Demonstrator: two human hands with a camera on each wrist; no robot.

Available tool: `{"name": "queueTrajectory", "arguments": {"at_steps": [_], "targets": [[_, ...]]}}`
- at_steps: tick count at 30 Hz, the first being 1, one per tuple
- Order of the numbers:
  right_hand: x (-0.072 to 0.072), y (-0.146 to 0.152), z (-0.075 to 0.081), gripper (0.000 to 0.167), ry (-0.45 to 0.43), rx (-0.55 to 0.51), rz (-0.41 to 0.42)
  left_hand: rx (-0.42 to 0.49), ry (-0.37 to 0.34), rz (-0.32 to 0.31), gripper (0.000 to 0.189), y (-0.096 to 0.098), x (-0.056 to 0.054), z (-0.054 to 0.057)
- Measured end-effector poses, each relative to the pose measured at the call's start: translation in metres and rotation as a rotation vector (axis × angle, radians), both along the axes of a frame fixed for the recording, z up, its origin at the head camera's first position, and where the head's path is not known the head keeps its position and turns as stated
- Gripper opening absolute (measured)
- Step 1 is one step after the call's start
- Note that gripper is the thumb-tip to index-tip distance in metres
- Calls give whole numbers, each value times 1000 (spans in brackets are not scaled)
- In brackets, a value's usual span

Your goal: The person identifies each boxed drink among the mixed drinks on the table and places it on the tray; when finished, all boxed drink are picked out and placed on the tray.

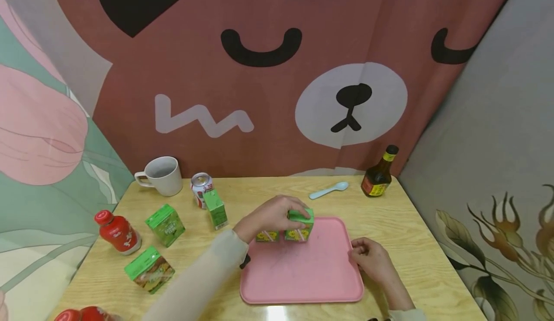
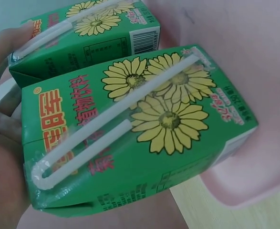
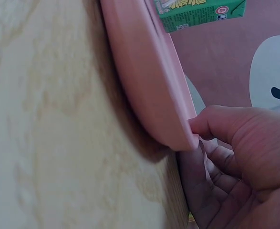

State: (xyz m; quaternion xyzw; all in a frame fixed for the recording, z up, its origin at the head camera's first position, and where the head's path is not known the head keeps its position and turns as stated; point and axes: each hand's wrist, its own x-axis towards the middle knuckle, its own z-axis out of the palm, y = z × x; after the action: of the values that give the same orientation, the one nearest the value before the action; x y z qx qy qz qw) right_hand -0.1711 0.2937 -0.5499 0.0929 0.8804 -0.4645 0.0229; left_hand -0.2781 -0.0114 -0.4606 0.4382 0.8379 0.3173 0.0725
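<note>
My left hand grips the top of a green drink carton at the back of a pink tray. Its thumb lies across the front face, near the straw. A second green carton with yellow flowers and a bent white straw stands beside it, under my wrist. In the head view my forearm partly hides that second carton. My right hand pinches the right rim of the tray between thumb and fingers, as the right wrist view shows close up.
Left of the tray stand green cartons, a red bottle, a soda can and a white mug. Another red bottle is cut off at the bottom edge. Behind the tray are a light-blue spoon and a dark sauce bottle.
</note>
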Motion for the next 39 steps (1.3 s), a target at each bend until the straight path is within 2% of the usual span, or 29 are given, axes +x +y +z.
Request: {"name": "queueTrajectory", "arguments": {"at_steps": [3, 8, 13, 18, 26, 35, 39], "targets": [[0, 0, 0, 30, 1, 2, 5, -18, 3, 0, 22, 2, -1, -2], [0, 0, 0, 29, -3, -7, -1, -40, 26, 34, 22, 5, -2, -5], [1, 0, 0, 28, -10, -15, -11, -41, 13, 63, 22, 7, -1, -4], [2, -1, 0, 28, -21, -20, -16, -70, -8, 58, 21, 9, 0, -1], [-1, -1, 1, 28, -43, -17, -28, -107, 25, 47, 24, 11, 1, 4], [-2, 0, 0, 29, -49, 4, -23, -130, 78, 53, 30, 12, -1, 2], [-1, 0, 0, 29, -52, 0, -19, -134, 70, 62, 30, 12, -1, 1]]}}
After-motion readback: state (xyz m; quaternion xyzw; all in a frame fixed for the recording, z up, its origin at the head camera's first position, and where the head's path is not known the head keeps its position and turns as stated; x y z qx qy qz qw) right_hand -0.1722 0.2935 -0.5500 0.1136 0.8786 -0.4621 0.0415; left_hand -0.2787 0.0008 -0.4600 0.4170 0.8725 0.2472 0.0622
